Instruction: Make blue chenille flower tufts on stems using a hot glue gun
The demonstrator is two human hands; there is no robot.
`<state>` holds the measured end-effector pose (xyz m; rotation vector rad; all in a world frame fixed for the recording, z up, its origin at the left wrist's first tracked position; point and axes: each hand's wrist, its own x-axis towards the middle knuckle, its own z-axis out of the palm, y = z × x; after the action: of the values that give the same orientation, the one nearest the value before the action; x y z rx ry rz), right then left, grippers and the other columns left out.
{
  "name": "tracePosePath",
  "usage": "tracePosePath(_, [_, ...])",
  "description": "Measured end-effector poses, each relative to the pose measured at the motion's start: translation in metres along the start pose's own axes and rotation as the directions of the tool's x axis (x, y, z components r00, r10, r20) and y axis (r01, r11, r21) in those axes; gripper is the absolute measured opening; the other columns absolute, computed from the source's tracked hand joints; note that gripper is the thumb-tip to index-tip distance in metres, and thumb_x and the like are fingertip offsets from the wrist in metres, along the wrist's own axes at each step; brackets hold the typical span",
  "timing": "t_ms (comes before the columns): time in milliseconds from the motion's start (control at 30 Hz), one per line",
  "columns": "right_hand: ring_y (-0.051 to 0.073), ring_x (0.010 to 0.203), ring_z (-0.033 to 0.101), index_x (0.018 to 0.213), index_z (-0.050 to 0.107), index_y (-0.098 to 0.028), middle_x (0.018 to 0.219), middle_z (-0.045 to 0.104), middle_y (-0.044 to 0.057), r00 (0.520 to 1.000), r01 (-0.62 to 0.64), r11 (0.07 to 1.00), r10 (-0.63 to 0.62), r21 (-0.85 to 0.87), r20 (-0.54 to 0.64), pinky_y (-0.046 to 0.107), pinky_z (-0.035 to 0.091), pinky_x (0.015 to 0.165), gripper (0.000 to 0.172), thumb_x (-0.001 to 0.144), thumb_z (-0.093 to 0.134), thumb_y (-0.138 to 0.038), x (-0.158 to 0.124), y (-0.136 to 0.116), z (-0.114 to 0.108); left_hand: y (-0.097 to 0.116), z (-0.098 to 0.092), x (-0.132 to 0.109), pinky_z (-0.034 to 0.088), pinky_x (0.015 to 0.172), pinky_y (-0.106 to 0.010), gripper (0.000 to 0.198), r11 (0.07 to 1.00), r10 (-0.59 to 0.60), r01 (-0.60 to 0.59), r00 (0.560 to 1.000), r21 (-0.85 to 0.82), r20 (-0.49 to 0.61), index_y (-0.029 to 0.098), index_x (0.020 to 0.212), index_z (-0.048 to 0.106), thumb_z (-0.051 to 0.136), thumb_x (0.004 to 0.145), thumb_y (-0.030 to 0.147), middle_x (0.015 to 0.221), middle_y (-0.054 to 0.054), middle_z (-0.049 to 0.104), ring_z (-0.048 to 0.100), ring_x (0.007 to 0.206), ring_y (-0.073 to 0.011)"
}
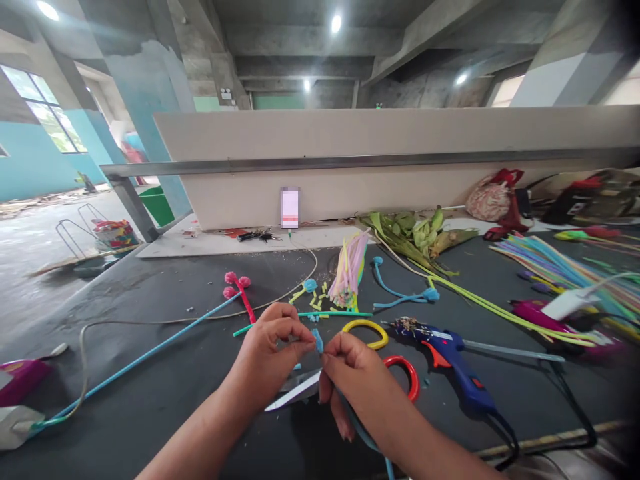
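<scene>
Both hands meet over the dark tabletop (pixel 150 413): the left hand (pixel 270 353) and right hand (pixel 357 383) each pinch an end of a small blue stick piece (pixel 319 341). That fingertip grip is slight, so the piece could slip. Just beneath lie scissors (pixel 350 373), blades open, a likely snag. Right of the grip, the blue glue gun (pixel 453 370) could burn a straying wrist.

Bare concrete ceiling (pixel 310 47) with exposed beams; round lights (pixel 336 23) lit. Pillars (pixel 145 100) painted pale blue on the lower part. Left wall (pixel 30 160) turquoise, with a large window (pixel 45 110) admitting daylight. Floor (pixel 30 253) grey concrete (debris along the far left edge). A dark desk (pixel 150 400) is backed by a white board (pixel 390 167) crossed by a metal rail (pixel 350 162).
</scene>
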<state>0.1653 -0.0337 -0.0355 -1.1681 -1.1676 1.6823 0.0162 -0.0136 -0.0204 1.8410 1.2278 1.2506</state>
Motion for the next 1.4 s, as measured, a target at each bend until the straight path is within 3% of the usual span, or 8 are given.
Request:
tracePosePath(133, [0.006,0.019,0.04,0.073,0.036,-0.024,0.045,0.059,-0.01,1.0,0.005,1.0,-0.005,-0.025,0.003,0.013,0.024,0.019,0.014,0.073,0.048,-0.031,0.0,-0.001,-0.001,-0.001,0.001,-0.001,0.042,0.081,-0.028,0.007,0.996,-0.031,0.03,0.999,-0.078,-0.008,0.017,0.064,0.067,0.064,0.066,0.011,0.099,-0.006,0.057,0.056,0.091,-0.0173])
tracePosePath(233, [0.005,0.019,0.039,0.072,0.037,-0.023,0.046,0.058,-0.01,1.0,0.014,0.999,-0.014,-0.047,0.007,0.013,0.021,0.02,0.014,0.072,0.049,-0.031,-0.001,-0.003,-0.002,-0.002,0.003,-0.002,0.041,0.086,-0.032,0.005,0.961,-0.136,0.147,0.989,-0.235,0.063,0.016,0.065,0.065,0.063,0.068,0.013,0.107,-0.008,0.06,0.056,0.098,-0.0203])
tracePosePath(333, [0.004,0.02,0.039,0.072,0.037,-0.023,0.046,0.057,-0.01,0.999,0.033,0.997,-0.03,-0.066,0.032,0.012,0.021,0.021,0.016,0.072,0.049,-0.033,-0.002,-0.006,-0.003,-0.003,0.005,-0.003,0.042,0.085,-0.033,0.005,0.886,-0.226,0.259,0.965,-0.385,0.13,0.016,0.065,0.061,0.064,0.067,0.012,0.096,-0.008,0.064,0.058,0.094,-0.0204])
tracePosePath(433, [0.003,0.021,0.038,0.073,0.038,-0.022,0.047,0.057,-0.01,0.998,0.044,0.997,-0.041,-0.068,0.041,0.012,0.021,0.022,0.017,0.074,0.05,-0.035,-0.002,-0.006,-0.004,-0.003,0.007,-0.003,0.043,0.08,-0.031,0.01,0.842,-0.235,0.274,0.962,-0.465,0.142,0.016,0.065,0.058,0.066,0.065,0.011,0.084,-0.004,0.064,0.059,0.086,-0.0179])
tracePosePath(767, [0.004,0.028,0.042,0.079,0.042,-0.02,0.059,0.061,-0.006,0.998,0.02,1.0,-0.02,-0.003,0.056,0.014,0.031,0.024,0.025,0.075,0.055,-0.041,-0.007,-0.01,-0.005,0.001,0.007,-0.002,0.041,0.068,-0.022,0.016,0.849,-0.27,0.295,0.955,-0.438,0.121,0.016,0.076,0.058,0.066,0.064,0.009,0.072,0.002,0.058,0.052,0.07,-0.0099])
tracePosePath(900, [0.002,0.025,0.037,0.083,0.045,-0.019,0.059,0.06,-0.006,0.998,0.061,0.994,-0.061,-0.094,0.002,0.013,0.027,0.023,0.03,0.072,0.059,-0.042,-0.005,-0.01,-0.008,0.002,0.007,-0.003,0.041,0.069,-0.022,0.018,0.854,-0.243,0.273,0.962,-0.442,0.125,0.016,0.078,0.058,0.066,0.064,0.009,0.073,0.002,0.058,0.053,0.072,-0.0105])
tracePosePath(1267, [0.001,0.022,0.032,0.072,0.048,-0.019,0.047,0.055,-0.008,0.985,0.058,0.968,-0.095,-0.243,-0.143,0.013,0.018,0.022,0.022,0.068,0.057,-0.039,0.003,-0.003,-0.007,0.003,0.008,-0.003,0.039,0.061,-0.022,0.008,0.889,-0.242,0.285,0.957,-0.357,0.162,0.015,0.071,0.059,0.064,0.066,0.015,0.068,0.001,0.057,0.05,0.064,-0.0102])
tracePosePath(1400, [0.002,0.022,0.033,0.07,0.048,-0.019,0.048,0.056,-0.007,0.988,0.073,0.972,-0.101,-0.224,-0.119,0.014,0.018,0.023,0.022,0.07,0.057,-0.038,0.005,-0.001,-0.011,0.004,0.004,-0.002,0.041,0.065,-0.023,0.011,0.881,-0.242,0.294,0.953,-0.37,0.18,0.015,0.077,0.063,0.066,0.067,0.018,0.072,0.0,0.06,0.053,0.068,-0.0114])
